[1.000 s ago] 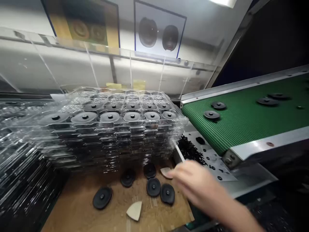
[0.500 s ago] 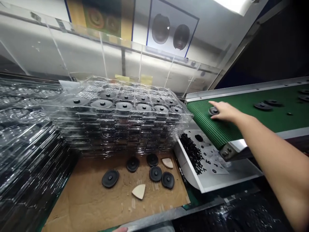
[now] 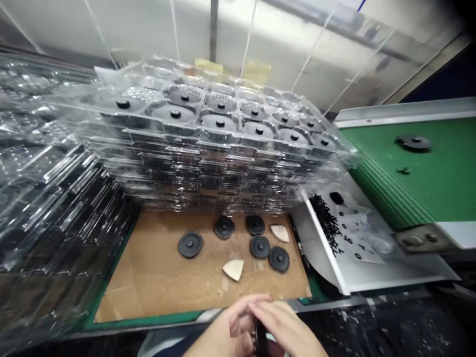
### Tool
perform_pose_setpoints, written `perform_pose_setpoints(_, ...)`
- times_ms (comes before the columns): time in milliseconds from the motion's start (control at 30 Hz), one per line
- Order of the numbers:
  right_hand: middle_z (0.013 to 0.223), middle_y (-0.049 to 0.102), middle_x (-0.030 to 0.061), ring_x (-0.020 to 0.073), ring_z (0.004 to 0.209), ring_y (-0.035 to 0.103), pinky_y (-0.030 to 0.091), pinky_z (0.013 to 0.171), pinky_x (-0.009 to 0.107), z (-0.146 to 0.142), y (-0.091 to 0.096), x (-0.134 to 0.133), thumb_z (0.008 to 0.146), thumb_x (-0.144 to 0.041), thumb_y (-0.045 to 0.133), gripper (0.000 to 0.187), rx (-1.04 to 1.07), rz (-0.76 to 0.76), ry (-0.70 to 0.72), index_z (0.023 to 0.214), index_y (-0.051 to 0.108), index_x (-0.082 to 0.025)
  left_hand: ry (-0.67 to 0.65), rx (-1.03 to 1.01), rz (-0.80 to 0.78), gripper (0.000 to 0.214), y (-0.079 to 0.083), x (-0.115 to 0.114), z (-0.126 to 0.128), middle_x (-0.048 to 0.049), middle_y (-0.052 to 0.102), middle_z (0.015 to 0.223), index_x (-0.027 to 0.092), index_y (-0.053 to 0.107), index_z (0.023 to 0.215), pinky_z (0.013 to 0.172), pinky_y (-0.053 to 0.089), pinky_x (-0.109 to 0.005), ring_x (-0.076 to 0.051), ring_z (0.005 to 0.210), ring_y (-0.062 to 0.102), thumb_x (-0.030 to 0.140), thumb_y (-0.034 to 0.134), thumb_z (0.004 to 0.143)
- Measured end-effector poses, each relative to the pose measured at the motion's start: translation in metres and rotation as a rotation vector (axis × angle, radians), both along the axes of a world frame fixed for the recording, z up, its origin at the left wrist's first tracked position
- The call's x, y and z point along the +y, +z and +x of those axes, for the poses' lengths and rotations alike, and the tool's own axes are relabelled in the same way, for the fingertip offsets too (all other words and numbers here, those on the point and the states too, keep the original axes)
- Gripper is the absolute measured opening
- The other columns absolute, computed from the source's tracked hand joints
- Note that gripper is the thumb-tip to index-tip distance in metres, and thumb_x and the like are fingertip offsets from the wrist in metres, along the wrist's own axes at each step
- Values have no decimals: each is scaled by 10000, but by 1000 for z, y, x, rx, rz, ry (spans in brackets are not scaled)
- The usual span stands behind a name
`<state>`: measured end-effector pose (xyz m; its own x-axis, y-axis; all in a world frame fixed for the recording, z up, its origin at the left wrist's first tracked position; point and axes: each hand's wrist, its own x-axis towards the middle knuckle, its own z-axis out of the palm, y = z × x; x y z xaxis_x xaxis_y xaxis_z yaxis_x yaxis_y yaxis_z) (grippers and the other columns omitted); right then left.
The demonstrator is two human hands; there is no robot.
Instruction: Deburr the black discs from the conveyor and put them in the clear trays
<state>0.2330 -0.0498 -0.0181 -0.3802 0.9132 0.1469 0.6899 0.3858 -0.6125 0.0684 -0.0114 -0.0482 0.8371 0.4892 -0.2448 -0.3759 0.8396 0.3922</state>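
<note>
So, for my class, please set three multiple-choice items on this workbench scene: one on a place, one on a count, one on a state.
1. Where do the two cream wedge-shaped pieces lie?
A) on a green conveyor belt
B) on the brown cardboard sheet
C) in a clear plastic tray

2. How many round black discs lie on the cardboard?
A) five
B) three
C) eight

3. What are the person's hands doing?
A) pressing on a belt
B) lifting a tray
C) holding a thin black piece between them

Answers:
1 B: both wedges rest on the cardboard beside the discs.
2 A: five discs show there.
3 C: the left hand and right hand meet around it.
</note>
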Motion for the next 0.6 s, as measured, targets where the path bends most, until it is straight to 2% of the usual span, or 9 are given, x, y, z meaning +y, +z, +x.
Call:
perform_pose_setpoints(100, 1260, 642, 66, 215, 1116, 621, 518, 942, 301, -18, -21, 0, 896, -307, 561, 561, -6, -98, -15, 1431, 395, -286, 61, 37, -150, 749, -11, -7, -25, -69, 699, 1060, 287, 561, 1251, 834, 480, -315, -212, 923, 695, 425, 835, 568)
perform_pose_setpoints(167, 1293, 617, 97, 251, 1144, 602, 501, 968, 341, -30, -23, 8, 831, -400, 639, 693, 33, -105, 41, 1451, 369, -249, 96, 91, -204, 757, -12, -6, -42, -68, 710, 998, 265, 561, 1257, 840, 481, -310, -207, 902, 697, 388, 847, 567)
perform_pose_setpoints(233, 1334, 581, 110, 280, 1174, 580, 497, 973, 374, -36, -25, 21, 770, -462, 686, 773, 39, -122, 44, 1448, 378, -256, 144, 137, -242, 750, -9, 1, -57, -82, 703, 1053, 264, 566, 1254, 887, 485, -350, -237, 959, 689, 363, 854, 569)
perform_pose_setpoints(300, 1326, 574, 101, 272, 1172, 582, 514, 948, 376, -35, -33, 35, 822, -405, 628, 616, -2, -128, -111, 1401, 452, -290, 238, 160, -262, 718, -4, 10, -69, -102, 659, 1203, 286, 565, 1251, 919, 489, -400, -285, 1051, 663, 365, 842, 594)
perform_pose_setpoints(400, 1221, 597, 116, 245, 1051, 641, 556, 855, 373, -29, -59, 50, 902, -283, 485, 369, -34, -113, -368, 1250, 604, -267, 402, 201, -259, 643, 6, 25, -83, -96, 582, 1345, 307, 580, 1225, 969, 474, -410, -315, 1155, 608, 349, 822, 630)
perform_pose_setpoints(500, 1162, 609, 140, 259, 1012, 644, 559, 830, 401, -32, -87, 48, 905, -286, 472, 293, -2, -92, -398, 1111, 665, -209, 509, 221, -236, 640, 12, 34, -90, -82, 552, 1383, 309, 578, 1231, 1038, 430, -396, -305, 1210, 568, 355, 814, 638)
perform_pose_setpoints(600, 1051, 653, 138, 250, 967, 648, 558, 800, 388, -41, -99, 42, 916, -276, 448, 271, 36, -72, -403, 1031, 675, -182, 554, 185, -210, 606, 14, 37, -91, -86, 546, 1387, 300, 568, 1250, 1069, 404, -424, -307, 1216, 562, 383, 777, 687)
